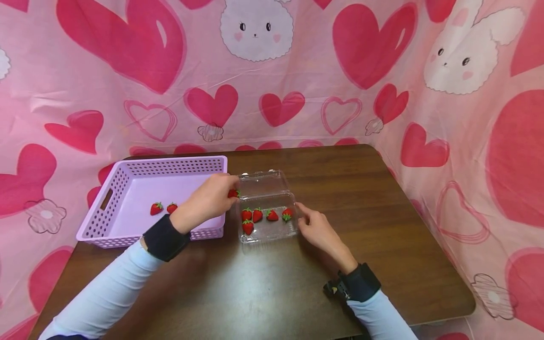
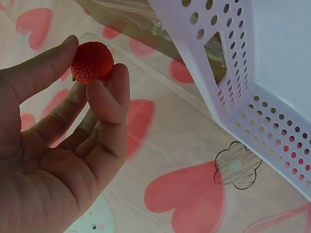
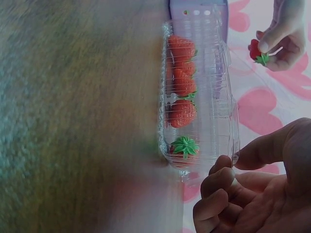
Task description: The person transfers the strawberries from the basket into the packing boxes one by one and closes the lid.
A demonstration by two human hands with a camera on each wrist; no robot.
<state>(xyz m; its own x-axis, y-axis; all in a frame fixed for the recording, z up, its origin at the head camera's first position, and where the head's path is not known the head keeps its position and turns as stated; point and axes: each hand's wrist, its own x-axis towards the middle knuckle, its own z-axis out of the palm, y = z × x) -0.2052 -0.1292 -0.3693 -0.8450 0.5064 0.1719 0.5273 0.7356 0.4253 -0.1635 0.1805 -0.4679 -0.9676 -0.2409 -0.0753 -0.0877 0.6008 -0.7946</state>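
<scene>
Between thumb and fingertips, my left hand (image 1: pixel 211 197) pinches a red strawberry (image 2: pixel 92 62) with a green cap. It is raised between the purple basket (image 1: pixel 226 165) and the clear plastic clamshell box (image 1: pixel 267 234). My right hand (image 1: pixel 318 230) pinches the box's right edge, thumb on one side and fingers on the other, as the right wrist view shows. The lid (image 1: pixel 263 183) stands open toward the back. Several strawberries (image 1: pixel 272 215) lie inside, most in a row along the back and one in front at the left.
In the basket, two strawberries (image 1: pixel 156 208) show on the floor, one partly behind my left wrist. The basket stands left of the box on a brown wooden table (image 1: pixel 340 179). A pink cloth (image 1: pixel 276 75) with hearts and rabbits hangs behind and at the right.
</scene>
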